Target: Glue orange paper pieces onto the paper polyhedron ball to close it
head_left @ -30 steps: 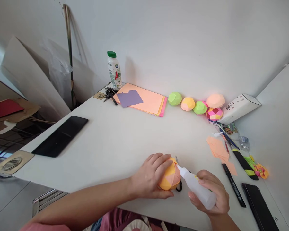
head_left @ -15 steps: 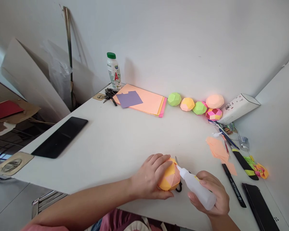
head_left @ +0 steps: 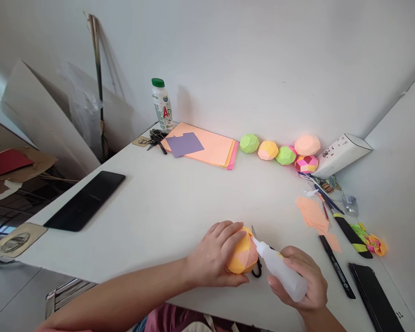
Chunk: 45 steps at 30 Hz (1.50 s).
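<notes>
My left hand (head_left: 217, 256) is wrapped around the left side of a faceted paper ball (head_left: 244, 258) in yellow-orange and peach, keeping it at the table's near side. In my right hand (head_left: 306, 279) is a translucent white glue bottle (head_left: 285, 272), tilted so that its narrow nozzle meets the ball's upper right, at a folded edge. Whether glue is coming out is too small to see. Partly hidden behind the ball lies a pair of scissors (head_left: 257, 269); a black handle loop and a blade tip show.
Several finished paper balls (head_left: 268, 150) line the wall. Coloured paper sheets (head_left: 214, 147) and a drink bottle (head_left: 163, 106) stand at the back left. A black tablet (head_left: 86, 200) lies left. Peach paper pieces (head_left: 311, 214), a marker (head_left: 336, 267) and a black case (head_left: 375, 295) lie right.
The view has shifted very slightly. Both hands keep their hold, and the nozzle stays against the ball with the bottle moved a touch to the left.
</notes>
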Each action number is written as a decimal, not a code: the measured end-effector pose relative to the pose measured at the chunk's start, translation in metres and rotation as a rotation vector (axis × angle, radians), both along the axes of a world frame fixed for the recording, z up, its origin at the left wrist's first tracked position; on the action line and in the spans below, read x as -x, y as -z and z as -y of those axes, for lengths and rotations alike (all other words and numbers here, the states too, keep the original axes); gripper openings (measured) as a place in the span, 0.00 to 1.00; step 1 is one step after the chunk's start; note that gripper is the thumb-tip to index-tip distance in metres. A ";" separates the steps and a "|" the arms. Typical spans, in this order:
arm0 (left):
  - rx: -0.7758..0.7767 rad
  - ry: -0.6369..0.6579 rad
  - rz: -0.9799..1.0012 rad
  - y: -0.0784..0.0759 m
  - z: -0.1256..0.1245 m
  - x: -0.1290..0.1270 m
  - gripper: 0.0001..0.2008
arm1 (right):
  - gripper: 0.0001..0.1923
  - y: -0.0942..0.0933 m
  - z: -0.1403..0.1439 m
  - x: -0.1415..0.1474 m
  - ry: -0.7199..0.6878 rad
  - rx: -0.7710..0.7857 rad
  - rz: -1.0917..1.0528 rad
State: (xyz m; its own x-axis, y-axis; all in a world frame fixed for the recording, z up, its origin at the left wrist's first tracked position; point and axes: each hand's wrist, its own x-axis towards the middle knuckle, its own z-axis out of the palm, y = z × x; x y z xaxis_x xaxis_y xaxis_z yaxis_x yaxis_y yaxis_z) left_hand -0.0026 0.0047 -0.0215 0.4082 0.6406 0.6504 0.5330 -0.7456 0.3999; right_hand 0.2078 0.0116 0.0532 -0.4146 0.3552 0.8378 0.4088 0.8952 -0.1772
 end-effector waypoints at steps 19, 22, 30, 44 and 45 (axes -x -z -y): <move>0.013 -0.008 -0.019 -0.002 0.000 0.001 0.40 | 0.13 0.000 0.000 0.005 0.024 -0.038 0.021; 0.016 -0.009 -0.017 -0.001 0.000 0.001 0.40 | 0.12 -0.001 0.000 0.005 0.019 -0.027 0.020; 0.018 0.008 -0.009 -0.003 0.000 0.001 0.40 | 0.13 0.000 -0.001 0.003 -0.006 -0.049 0.052; 0.022 0.018 -0.021 0.000 0.001 0.003 0.41 | 0.20 0.005 0.002 0.002 -0.035 0.028 -0.008; 0.020 0.019 -0.024 0.000 0.001 0.003 0.41 | 0.21 0.007 0.002 0.003 -0.041 0.028 -0.026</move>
